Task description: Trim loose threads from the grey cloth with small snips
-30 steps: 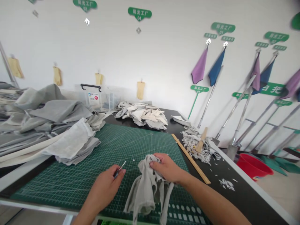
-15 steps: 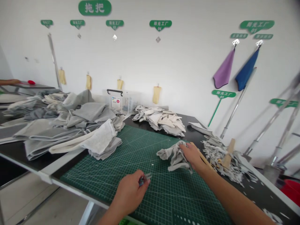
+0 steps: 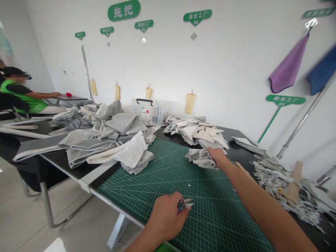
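Observation:
My left hand is closed around a small pair of thread snips, whose pointed blades stick out to the right, slightly apart. It hovers over the near part of the green cutting mat. Farther off, my right hand grips a crumpled grey cloth piece at the mat's far right edge. That cloth lies against the front of a heap of white and grey cloth pieces. My right thumb and some fingertips are hidden.
A large pile of grey cloths covers the left of the table, a clear plastic box behind it. On the right are fabric scraps and a wooden piece. A co-worker in a green vest sits at the far left.
My right hand has carried the grey cloth away from me to the heap's front edge. The view has swung left, bringing the co-worker into sight. My left hand still holds the snips.

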A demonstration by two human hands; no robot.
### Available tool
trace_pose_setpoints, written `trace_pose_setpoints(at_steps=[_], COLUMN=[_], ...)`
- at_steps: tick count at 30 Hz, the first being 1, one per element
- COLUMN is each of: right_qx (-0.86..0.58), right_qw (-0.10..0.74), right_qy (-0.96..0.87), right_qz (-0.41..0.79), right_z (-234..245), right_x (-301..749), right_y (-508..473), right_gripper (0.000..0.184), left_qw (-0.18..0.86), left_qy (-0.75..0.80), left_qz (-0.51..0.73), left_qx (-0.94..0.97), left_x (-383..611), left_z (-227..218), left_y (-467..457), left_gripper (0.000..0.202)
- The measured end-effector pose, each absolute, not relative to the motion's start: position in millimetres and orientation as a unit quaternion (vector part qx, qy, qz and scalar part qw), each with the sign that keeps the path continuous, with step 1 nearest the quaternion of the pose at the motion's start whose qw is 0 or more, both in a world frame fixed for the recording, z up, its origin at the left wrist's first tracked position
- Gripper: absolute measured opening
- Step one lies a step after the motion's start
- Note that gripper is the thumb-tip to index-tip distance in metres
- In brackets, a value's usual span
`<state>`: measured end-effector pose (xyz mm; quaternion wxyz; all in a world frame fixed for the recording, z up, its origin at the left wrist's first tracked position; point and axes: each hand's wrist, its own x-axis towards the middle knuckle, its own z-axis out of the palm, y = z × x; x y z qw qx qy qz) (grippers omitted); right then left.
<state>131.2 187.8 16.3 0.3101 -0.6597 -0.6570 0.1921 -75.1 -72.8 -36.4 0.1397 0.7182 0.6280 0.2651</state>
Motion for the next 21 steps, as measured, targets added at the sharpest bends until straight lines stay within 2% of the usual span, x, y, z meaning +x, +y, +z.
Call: trace_pose_setpoints(at_steps=[4, 7, 9, 11, 14, 16, 19, 21], right_qx=[-0.588, -0.532, -0.509, -0.486, -0.430, -0.404, -0.398, -0.422], right_qw=[0.213, 0.179, 0.201, 0.265, 0.383, 0.428, 0.434, 0.413], right_qy=[-0.718, -0.743, -0.743, -0.733, -0.708, -0.697, -0.698, -0.704], right_qz=[0.304, 0.365, 0.386, 0.396, 0.409, 0.410, 0.407, 0.395], right_z=[26.5, 25.8, 20.7, 14.3, 5.3, -1.1, -15.1, -26.2], right_x=[112.1, 98.8, 83.7, 62.5, 27.4, 11.0, 8.3, 20.9], right_y=[184.7, 183.5, 185.1, 187.7, 192.1, 195.5, 200.5, 204.1], right_gripper=[0.024, 0.020, 0.016, 0.016, 0.040, 0.050, 0.052, 0.044], left_qw=[0.132, 0.131, 0.129, 0.130, 0.132, 0.137, 0.147, 0.149], left_qy=[0.626, 0.625, 0.623, 0.619, 0.615, 0.612, 0.606, 0.606], left_qz=[0.266, 0.263, 0.264, 0.265, 0.269, 0.271, 0.267, 0.263], left_qx=[0.722, 0.723, 0.725, 0.728, 0.729, 0.730, 0.735, 0.736], left_x=[-76.6, -77.3, -77.1, -76.0, -73.3, -71.4, -69.2, -67.9], left_z=[-37.5, -37.6, -37.2, -36.6, -35.8, -35.8, -37.2, -38.6], left_y=[-73.1, -72.8, -72.7, -72.4, -71.4, -70.1, -67.8, -66.8], left_gripper=[0.026, 0.025, 0.024, 0.022, 0.020, 0.019, 0.019, 0.018])
